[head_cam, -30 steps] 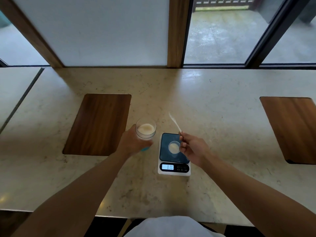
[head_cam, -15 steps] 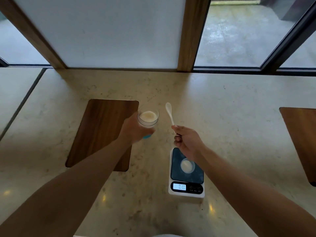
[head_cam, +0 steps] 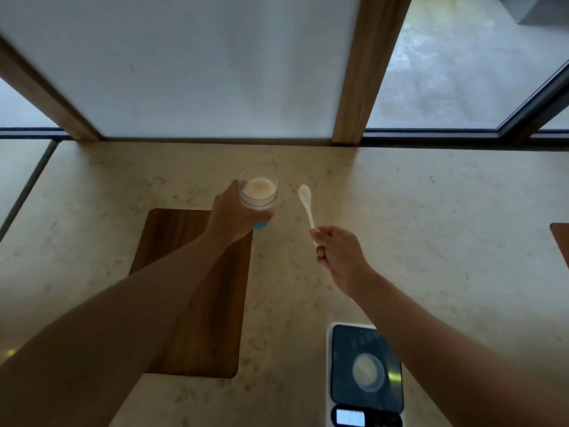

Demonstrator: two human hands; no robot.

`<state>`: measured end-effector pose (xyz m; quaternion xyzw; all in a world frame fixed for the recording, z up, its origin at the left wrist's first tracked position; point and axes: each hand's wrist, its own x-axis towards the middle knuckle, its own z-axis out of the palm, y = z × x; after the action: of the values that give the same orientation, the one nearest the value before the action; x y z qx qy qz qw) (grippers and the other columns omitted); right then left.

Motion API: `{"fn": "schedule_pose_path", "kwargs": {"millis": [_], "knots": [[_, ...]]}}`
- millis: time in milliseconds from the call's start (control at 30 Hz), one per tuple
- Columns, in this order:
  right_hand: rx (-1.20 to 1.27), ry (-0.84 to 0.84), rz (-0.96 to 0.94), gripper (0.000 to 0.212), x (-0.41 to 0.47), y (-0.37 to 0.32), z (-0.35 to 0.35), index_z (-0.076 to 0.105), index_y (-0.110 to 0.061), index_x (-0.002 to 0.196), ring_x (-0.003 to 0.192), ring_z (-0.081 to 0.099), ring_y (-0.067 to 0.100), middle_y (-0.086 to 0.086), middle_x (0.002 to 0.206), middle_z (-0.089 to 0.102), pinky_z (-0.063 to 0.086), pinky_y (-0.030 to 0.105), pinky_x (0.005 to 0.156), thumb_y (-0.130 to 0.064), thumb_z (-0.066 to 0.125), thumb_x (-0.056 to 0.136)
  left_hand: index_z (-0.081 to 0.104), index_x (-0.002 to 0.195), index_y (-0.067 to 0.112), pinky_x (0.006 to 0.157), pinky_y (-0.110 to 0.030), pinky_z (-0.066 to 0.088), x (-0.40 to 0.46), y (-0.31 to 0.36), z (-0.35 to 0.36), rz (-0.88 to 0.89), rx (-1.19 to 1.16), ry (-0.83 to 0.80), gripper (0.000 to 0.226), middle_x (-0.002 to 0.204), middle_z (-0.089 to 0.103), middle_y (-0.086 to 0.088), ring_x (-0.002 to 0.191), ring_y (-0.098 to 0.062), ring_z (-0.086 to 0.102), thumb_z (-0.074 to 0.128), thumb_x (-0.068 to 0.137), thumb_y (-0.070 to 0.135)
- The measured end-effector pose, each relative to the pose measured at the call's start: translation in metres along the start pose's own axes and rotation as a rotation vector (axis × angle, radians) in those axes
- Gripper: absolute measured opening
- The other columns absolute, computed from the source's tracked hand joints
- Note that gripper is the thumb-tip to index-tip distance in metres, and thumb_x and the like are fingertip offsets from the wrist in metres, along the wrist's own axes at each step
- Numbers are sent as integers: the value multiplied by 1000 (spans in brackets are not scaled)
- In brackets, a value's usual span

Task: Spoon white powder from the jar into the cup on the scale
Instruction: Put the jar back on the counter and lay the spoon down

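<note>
My left hand (head_cam: 234,217) grips a clear jar (head_cam: 258,192) of white powder with a blue base, held far out over the stone counter. My right hand (head_cam: 335,257) pinches the handle of a white spoon (head_cam: 306,201), whose bowl points away from me, just right of the jar and apart from it. The spoon's bowl looks empty. A small cup (head_cam: 368,372) holding some white powder stands on the dark plate of a white scale (head_cam: 363,374) near the bottom edge, well behind both hands; my right forearm hides part of it.
A dark wooden inlay (head_cam: 197,303) lies in the counter (head_cam: 431,226) under my left forearm; another inlay (head_cam: 562,241) shows at the right edge. A wall panel and windows close the counter's far side. The scale's display (head_cam: 349,417) is lit.
Both hands have moved away from me, the jar and spoon going farther across the counter. The scale and cup stay put and now sit low in view as my head tilts up.
</note>
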<state>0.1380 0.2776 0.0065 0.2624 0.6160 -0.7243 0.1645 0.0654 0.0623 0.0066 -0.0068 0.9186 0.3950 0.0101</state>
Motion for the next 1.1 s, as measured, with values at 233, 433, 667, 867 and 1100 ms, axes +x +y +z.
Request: {"fn": "schedule_pose_path", "kwargs": {"millis": [233, 433, 667, 867, 1100], "knots": [[-34, 33, 39, 9, 44, 1, 19, 69, -4, 96, 54, 45, 12, 1, 66, 53, 41, 26, 51, -9, 63, 92, 53, 129, 24, 93, -32, 53, 59, -30, 1, -76, 4, 33, 82, 117, 65, 10, 108, -14, 61, 86, 60, 53], [-44, 34, 69, 9, 79, 6, 31, 69, -5, 96, 53, 46, 10, 2, 66, 54, 41, 23, 49, -9, 61, 93, 55, 126, 29, 87, -22, 46, 87, -55, 0, -132, -67, 112, 76, 111, 62, 18, 103, -8, 58, 88, 60, 50], [-44, 33, 71, 8, 90, 9, 39, 70, -8, 94, 51, 47, 10, -1, 62, 55, 41, 23, 48, -10, 62, 93, 55, 124, 29, 87, -24, 53, 87, -73, 11, -142, -124, 144, 76, 111, 64, 14, 105, -11, 62, 86, 59, 53], [-45, 29, 63, 8, 88, 8, 39, 69, -8, 94, 53, 48, 10, 1, 65, 56, 41, 23, 49, -10, 61, 93, 48, 134, 24, 91, -22, 51, 86, -80, 17, -132, -121, 154, 88, 118, 60, 11, 109, -11, 58, 83, 61, 58], [-46, 27, 58, 8, 79, 5, 39, 67, -5, 96, 53, 46, 11, 2, 65, 54, 39, 24, 49, -8, 60, 94, 37, 143, 19, 104, -43, 51, 80, -86, 18, -155, -170, 124, 105, 134, 55, 1, 123, -21, 54, 92, 58, 48]]}}
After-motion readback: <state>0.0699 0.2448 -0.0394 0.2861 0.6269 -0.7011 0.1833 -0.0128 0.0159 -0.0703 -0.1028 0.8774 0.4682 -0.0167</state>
